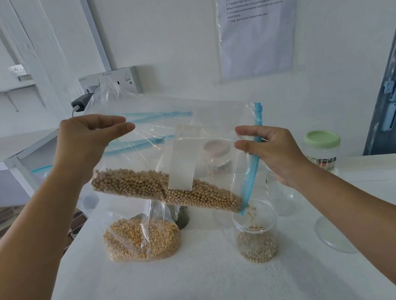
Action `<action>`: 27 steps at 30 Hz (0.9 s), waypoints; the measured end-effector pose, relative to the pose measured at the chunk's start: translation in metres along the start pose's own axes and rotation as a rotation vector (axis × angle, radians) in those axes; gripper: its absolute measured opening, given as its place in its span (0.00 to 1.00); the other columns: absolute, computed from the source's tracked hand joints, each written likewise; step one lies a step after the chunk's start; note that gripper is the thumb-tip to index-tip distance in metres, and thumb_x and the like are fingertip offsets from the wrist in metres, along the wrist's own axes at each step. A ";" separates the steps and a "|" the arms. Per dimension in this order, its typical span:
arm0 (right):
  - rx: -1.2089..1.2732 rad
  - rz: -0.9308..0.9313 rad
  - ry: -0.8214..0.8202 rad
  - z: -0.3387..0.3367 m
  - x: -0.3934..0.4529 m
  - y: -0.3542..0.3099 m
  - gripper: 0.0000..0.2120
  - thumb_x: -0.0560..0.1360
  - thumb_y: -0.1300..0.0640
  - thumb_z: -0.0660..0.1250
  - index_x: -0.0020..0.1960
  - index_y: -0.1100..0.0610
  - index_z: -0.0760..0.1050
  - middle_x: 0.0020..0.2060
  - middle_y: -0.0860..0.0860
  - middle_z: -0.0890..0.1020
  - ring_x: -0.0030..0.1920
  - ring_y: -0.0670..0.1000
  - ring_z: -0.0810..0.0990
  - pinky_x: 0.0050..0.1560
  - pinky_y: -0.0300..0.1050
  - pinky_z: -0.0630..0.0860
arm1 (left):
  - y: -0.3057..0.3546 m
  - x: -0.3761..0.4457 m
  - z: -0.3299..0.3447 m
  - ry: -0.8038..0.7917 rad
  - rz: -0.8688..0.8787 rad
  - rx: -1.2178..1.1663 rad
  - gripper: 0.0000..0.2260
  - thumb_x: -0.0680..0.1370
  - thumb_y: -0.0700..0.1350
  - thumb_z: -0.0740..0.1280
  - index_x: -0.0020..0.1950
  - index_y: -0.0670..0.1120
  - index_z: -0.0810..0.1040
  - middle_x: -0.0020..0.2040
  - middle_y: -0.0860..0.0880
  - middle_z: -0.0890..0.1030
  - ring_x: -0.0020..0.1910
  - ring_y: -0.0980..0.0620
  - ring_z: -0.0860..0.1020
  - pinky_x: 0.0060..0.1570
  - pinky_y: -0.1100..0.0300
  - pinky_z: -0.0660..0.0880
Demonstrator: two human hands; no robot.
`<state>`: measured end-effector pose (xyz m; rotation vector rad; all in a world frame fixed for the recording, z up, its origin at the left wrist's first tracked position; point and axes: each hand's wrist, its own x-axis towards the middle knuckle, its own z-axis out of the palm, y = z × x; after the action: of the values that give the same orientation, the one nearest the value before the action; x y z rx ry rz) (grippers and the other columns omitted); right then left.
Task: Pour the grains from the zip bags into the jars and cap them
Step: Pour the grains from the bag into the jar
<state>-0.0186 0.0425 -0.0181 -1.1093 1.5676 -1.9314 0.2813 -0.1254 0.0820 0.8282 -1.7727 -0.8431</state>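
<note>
A clear zip bag (176, 137) with a blue zip strip hangs tilted over the table, its soybeans (161, 190) sliding down to the lower right corner. My left hand (86, 140) pinches the bag's upper left edge. My right hand (268, 148) pinches the blue zip edge on the right. Beans fall from the bag's open corner into a small clear open jar (256, 232), which is partly filled. A second zip bag of yellow corn kernels (141, 239) lies on the table below the held bag.
A green-lidded jar (323, 151) stands at the right, a pink-lidded jar (217, 154) behind the bag, another open clear jar (280, 196) beside the filling one. A clear lid (334, 234) lies on the white table (191, 296). A wall socket (121, 80) is behind.
</note>
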 end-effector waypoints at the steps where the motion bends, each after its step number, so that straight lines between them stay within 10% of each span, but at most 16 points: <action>1: 0.002 -0.001 -0.001 0.000 0.000 0.000 0.17 0.72 0.59 0.80 0.59 0.51 0.86 0.57 0.42 0.85 0.56 0.42 0.82 0.58 0.35 0.78 | 0.000 0.000 0.000 -0.002 0.000 -0.002 0.13 0.66 0.52 0.82 0.48 0.49 0.88 0.47 0.52 0.87 0.42 0.65 0.82 0.44 0.67 0.74; 27: 0.027 0.019 0.000 -0.001 0.003 0.007 0.15 0.71 0.59 0.80 0.57 0.49 0.87 0.55 0.40 0.86 0.57 0.45 0.82 0.59 0.38 0.79 | 0.003 0.005 0.002 -0.019 0.001 -0.009 0.13 0.67 0.50 0.81 0.48 0.47 0.88 0.47 0.52 0.88 0.44 0.64 0.83 0.47 0.65 0.74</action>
<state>-0.0225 0.0388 -0.0240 -1.0792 1.5416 -1.9344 0.2776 -0.1278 0.0865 0.8158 -1.7849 -0.8601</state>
